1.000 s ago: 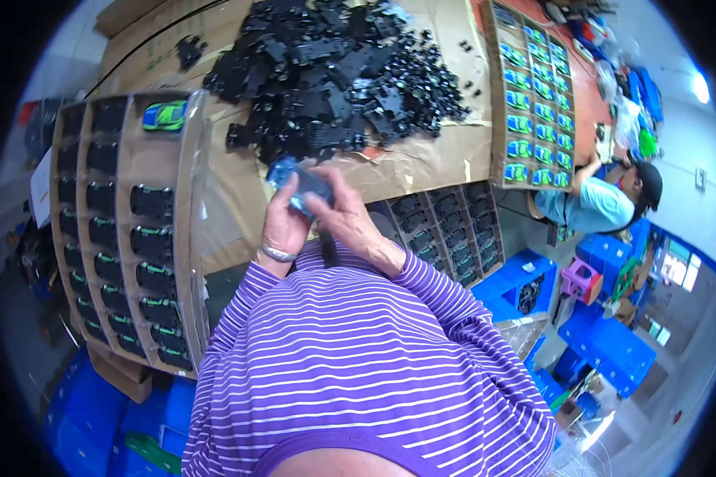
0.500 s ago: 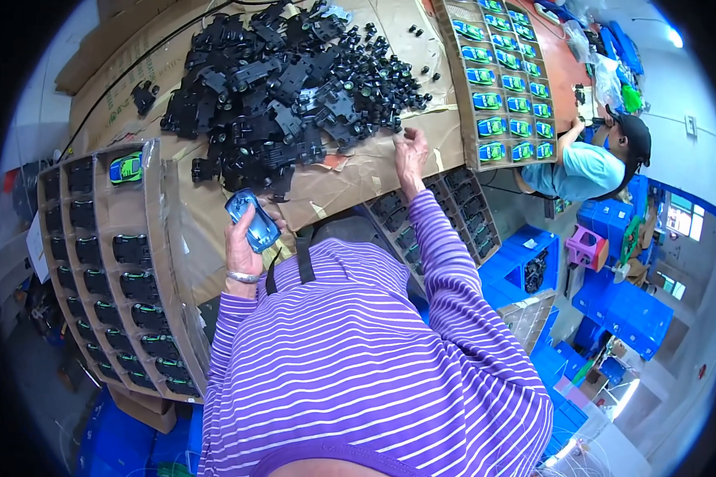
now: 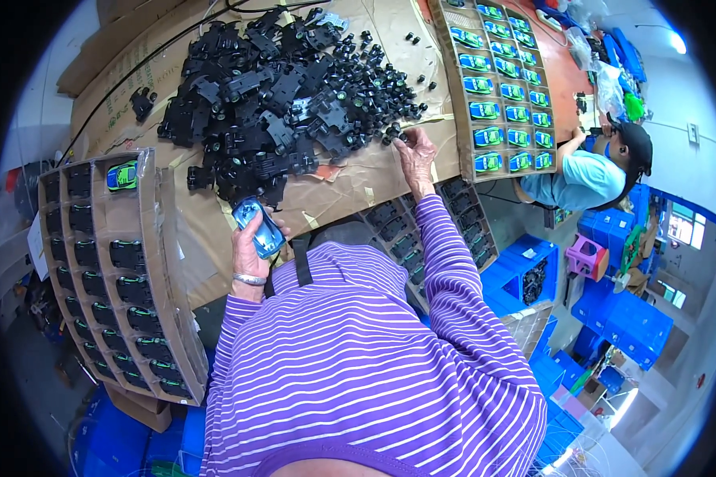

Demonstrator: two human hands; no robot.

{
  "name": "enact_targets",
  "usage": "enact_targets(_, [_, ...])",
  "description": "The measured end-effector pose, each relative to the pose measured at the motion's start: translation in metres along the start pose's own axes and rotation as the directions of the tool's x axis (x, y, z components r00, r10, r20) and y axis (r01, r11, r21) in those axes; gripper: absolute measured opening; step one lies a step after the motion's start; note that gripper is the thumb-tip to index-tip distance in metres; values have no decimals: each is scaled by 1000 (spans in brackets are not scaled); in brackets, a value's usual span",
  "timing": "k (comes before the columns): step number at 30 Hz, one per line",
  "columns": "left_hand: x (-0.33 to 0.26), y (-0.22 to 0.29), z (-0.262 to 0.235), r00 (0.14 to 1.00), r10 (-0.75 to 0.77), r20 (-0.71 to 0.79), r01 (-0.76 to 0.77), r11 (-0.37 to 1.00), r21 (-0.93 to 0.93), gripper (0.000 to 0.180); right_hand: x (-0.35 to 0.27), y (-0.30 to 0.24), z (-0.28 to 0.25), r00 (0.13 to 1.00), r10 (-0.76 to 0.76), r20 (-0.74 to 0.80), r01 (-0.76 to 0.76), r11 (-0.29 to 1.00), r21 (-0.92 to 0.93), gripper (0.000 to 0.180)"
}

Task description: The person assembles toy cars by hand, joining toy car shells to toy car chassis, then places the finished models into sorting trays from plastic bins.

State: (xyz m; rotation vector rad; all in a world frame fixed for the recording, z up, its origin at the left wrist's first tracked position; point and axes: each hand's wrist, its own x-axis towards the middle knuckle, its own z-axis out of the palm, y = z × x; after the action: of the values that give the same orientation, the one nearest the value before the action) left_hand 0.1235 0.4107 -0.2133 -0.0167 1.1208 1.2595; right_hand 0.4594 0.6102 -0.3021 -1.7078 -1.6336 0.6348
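Note:
My left hand (image 3: 247,253) is wrapped round a shiny blue toy car body (image 3: 264,229), just off the near edge of the cardboard-covered table. My right hand (image 3: 418,161) reaches to the near right edge of a heap of black parts, its thumb and fingertips pinched on a small black toy wheel piece (image 3: 394,135). Beside it spreads a pile of small black wheels (image 3: 371,97). Left of those, black car chassis (image 3: 250,99) lie jumbled together; some overlap the wheels.
At left stands a divided cardboard tray (image 3: 167,238) of black chassis and one green-blue car (image 3: 122,175). Another tray (image 3: 463,151) at right holds rows of green-blue cars. Beyond it a co-worker (image 3: 593,171) in a cap sits. Blue bins (image 3: 624,314) stand at right.
My right fingertips have come onto the small wheels at the pile's edge. My left hand, still holding the blue car body, has shifted slightly right and down in view.

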Motion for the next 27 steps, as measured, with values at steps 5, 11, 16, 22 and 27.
enact_targets(5, [2, 1, 15, 1000, -16, -4, 16, 1000, 9, 27, 29, -12, -7, 831, 514, 213, -478, 464, 745, 18])
enact_targets(11, [4, -5, 11, 1000, -14, -14, 14, 1000, 0, 29, 40, -38, -19, 797, 538, 275, -562, 493, 664, 17])
enact_targets(16, [3, -4, 10, 998, -45, 37, 48, 996, -73, 30, 33, -45, -23, 711, 466, 527, -700, 392, 597, 14])
enact_targets(22, [13, -3, 43, 951, -57, 303, 139, 957, -256, 41, -23, -128, -18, 546, 162, 822, -814, 335, 474, 16])
enact_targets(27, [13, 4, 66, 921, -21, 389, 110, 972, -209, 46, -68, -148, -10, 354, 141, 924, -906, 295, 302, 21])
